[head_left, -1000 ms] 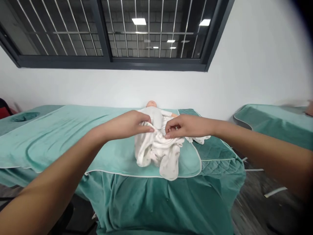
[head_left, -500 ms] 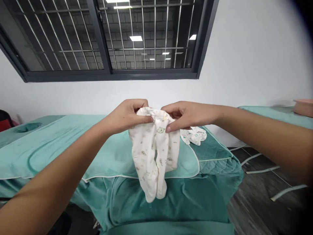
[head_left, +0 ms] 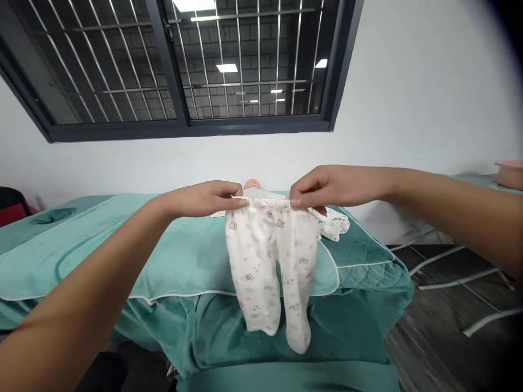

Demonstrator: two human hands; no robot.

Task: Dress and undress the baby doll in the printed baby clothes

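A pair of white baby pants [head_left: 267, 250] with small printed animals hangs between my hands, its waistband stretched flat and both legs dangling down. My left hand [head_left: 214, 197] pinches one end of the waistband between thumb and fingers. At the other end, my right hand [head_left: 316, 188] pinches the band in the same way. Behind the pants, the top of a doll's head [head_left: 252, 184] shows; most of its body is hidden by the cloth. Close to my right hand lies a white printed baby garment [head_left: 335, 224] on the bed.
A bed [head_left: 368, 256] with green covers spans the view, a lighter green blanket [head_left: 183, 256] spread over it. A barred window [head_left: 245, 125] is in the wall behind. At right stand metal legs [head_left: 457, 275] on dark flooring and a pink basin [head_left: 509, 175].
My hands have moved apart, pulling the bunched waistband out straight, and the pants now hang wider with the legs separated. The doll's head has come into sight behind them.
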